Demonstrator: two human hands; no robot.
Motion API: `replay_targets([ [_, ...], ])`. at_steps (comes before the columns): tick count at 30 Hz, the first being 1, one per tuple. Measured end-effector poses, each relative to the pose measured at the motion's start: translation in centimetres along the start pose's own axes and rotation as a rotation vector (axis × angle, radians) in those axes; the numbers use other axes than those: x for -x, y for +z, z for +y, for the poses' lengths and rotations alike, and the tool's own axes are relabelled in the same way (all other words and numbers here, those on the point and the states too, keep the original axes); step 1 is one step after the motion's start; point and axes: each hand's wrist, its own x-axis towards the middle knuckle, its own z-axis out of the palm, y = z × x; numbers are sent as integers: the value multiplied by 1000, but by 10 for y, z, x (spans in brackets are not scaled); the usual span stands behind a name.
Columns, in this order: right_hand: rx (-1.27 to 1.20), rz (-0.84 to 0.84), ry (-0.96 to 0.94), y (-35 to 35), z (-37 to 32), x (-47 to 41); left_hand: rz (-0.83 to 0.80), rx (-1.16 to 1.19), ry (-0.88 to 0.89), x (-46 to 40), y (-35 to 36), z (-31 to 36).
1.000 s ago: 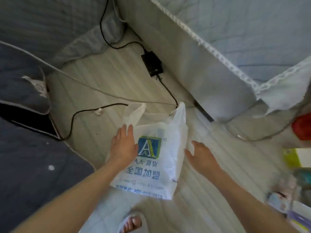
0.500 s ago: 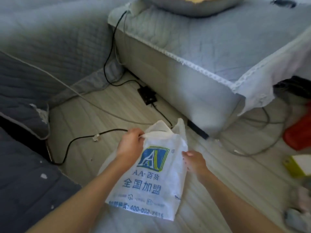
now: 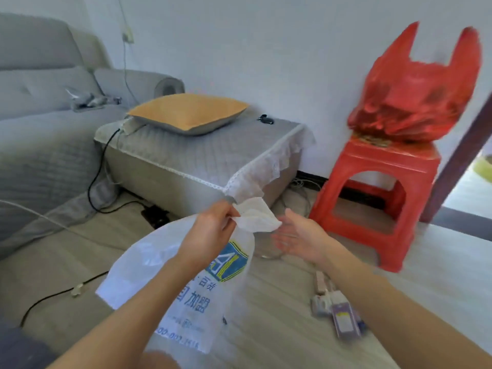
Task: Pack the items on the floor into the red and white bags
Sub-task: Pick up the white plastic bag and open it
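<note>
While the left hand [image 3: 210, 235] pinches the white bag [image 3: 183, 296] by its handle, the right hand [image 3: 300, 235] hovers at three o'clock, fingers spread, empty.

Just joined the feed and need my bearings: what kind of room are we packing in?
Most likely a home living room: a grey sofa along the wall, a cloth-covered ottoman with a cushion on it, and a red plastic stool on the wood-look floor.
</note>
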Motion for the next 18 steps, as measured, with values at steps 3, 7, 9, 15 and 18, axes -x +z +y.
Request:
replay_targets([
  [3,-65,70,-47,-37,-14,39,-46,-18,216,-1,14,42],
  [7,-135,232,-183,-78,-22,63,-187,-91,396,3,41,79],
  [9,-214,261,-241,-96,-24,69,-276,-168,450,6,57,91],
  [15,215,346,-473,-155,-13,87,-552,-132,271,9,99,124],
  [18,455,340,-587,-179,-12,95,-554,-52,225,-5,125,131],
])
